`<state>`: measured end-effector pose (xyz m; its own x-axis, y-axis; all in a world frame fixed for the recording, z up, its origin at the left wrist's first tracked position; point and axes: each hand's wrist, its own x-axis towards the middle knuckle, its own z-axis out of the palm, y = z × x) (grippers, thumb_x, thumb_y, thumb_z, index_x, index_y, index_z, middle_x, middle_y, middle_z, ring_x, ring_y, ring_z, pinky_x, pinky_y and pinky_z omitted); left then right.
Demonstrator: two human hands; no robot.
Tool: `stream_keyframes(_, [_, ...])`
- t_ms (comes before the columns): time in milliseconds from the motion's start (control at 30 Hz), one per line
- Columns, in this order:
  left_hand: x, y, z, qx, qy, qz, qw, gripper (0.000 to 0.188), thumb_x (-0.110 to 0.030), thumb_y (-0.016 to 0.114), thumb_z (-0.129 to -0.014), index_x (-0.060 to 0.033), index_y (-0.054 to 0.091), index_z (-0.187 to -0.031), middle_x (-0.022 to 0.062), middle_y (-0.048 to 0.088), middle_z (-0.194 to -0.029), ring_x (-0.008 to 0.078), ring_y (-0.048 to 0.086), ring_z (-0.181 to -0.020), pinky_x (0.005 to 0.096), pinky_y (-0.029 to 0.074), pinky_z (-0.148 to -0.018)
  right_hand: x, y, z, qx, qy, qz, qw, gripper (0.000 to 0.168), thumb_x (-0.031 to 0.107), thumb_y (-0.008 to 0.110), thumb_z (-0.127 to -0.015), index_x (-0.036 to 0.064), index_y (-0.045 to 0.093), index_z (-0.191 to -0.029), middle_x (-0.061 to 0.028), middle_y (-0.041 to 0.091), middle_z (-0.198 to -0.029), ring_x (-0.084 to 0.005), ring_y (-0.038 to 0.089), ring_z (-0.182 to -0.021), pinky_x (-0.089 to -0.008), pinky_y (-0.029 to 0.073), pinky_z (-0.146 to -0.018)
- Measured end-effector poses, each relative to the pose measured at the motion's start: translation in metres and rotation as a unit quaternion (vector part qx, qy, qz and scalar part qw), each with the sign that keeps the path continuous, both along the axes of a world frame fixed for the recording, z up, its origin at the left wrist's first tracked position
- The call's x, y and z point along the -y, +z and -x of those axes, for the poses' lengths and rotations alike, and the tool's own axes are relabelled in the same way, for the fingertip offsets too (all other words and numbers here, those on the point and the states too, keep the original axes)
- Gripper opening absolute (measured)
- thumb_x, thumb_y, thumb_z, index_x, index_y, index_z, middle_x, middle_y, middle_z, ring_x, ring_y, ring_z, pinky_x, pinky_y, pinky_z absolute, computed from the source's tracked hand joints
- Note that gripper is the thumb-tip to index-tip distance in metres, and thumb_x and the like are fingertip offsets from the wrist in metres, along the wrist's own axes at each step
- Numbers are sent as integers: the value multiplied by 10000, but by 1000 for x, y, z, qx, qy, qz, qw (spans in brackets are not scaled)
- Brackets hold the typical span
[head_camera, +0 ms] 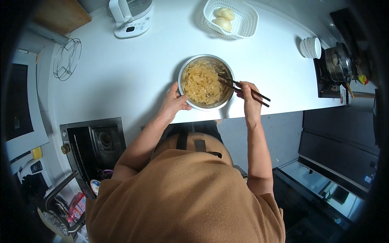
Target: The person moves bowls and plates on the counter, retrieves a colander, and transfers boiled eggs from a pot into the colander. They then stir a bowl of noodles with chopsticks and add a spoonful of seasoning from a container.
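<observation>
A round stainless steel bowl [204,108] stands on the white countertop near its front edge. Pale yellow, glossy sliced food [202,82] fills much of it; I cannot tell exactly what it is. My left hand [176,102] grips the bowl's left rim, thumb up along the outside and fingers low at the front. In my right hand [249,95] is a pair of dark chopsticks [231,85], held just beyond the bowl's right rim. Their tips reach into the bowl at the right side of the food.
A white perforated basket [247,21] with two pale round items [223,23] stands at the back. An electric kettle base [133,29] is at back left, a wire rack [67,59] farther left. A black sink [106,138] lies front left; stacked white bowls [310,48] and a pot [337,65] stand right.
</observation>
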<state>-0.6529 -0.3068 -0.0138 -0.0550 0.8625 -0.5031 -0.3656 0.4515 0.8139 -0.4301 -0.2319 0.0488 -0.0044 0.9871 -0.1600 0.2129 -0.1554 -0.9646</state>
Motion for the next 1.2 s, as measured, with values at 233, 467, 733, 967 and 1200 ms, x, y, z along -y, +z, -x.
stream_keyframes(233, [1, -6, 0, -4, 2, -4, 1000, 466, -90, 496, -842, -83, 284, -1257, 118, 567, -887, 150, 582, -658, 266, 520, -574, 13, 19, 10, -29, 59, -9, 998, 212, 169, 490, -871, -10, 586, -933, -84, 601, -837, -136, 568, -749, -259, 466, -710])
stream_keyframes(467, [2, -7, 1, 4, 5, -5, 1000, 473, -91, 497, -844, -68, 270, -1258, 125, 568, -871, 156, 585, -655, 272, 523, -572, 33, 49, 11, 56, 172, -142, 973, 156, 126, 560, -823, 7, 611, -910, -125, 623, -920, -193, 590, -843, -300, 471, -751])
stream_keyframes(733, [0, 0, 1, 5, 4, -8, 1000, 509, -71, 489, -840, -54, 239, -1283, 130, 566, -879, 163, 585, -645, 267, 523, -562, 37, 28, 36, 183, 243, -223, 926, 81, 52, 581, -766, 10, 593, -834, -130, 616, -817, -259, 603, -746, -318, 485, -667])
stream_keyframes(967, [-1, 1, 2, 3, -13, -7, 1000, 510, -71, 488, -841, -55, 243, -1288, 140, 554, -927, 160, 583, -674, 268, 520, -572, 20, 40, 6, 79, 119, -74, 987, 137, 136, 552, -839, 19, 605, -886, -56, 605, -778, -105, 552, -766, -240, 450, -697])
stream_keyframes(1200, [0, 4, 1, 3, -7, -3, 1000, 537, -77, 493, -836, -53, 225, -1301, 141, 549, -938, 161, 581, -686, 268, 518, -588, -25, 32, 23, 32, 36, -100, 994, 266, 246, 527, -858, -7, 600, -894, -80, 608, -787, -131, 540, -726, -254, 452, -671])
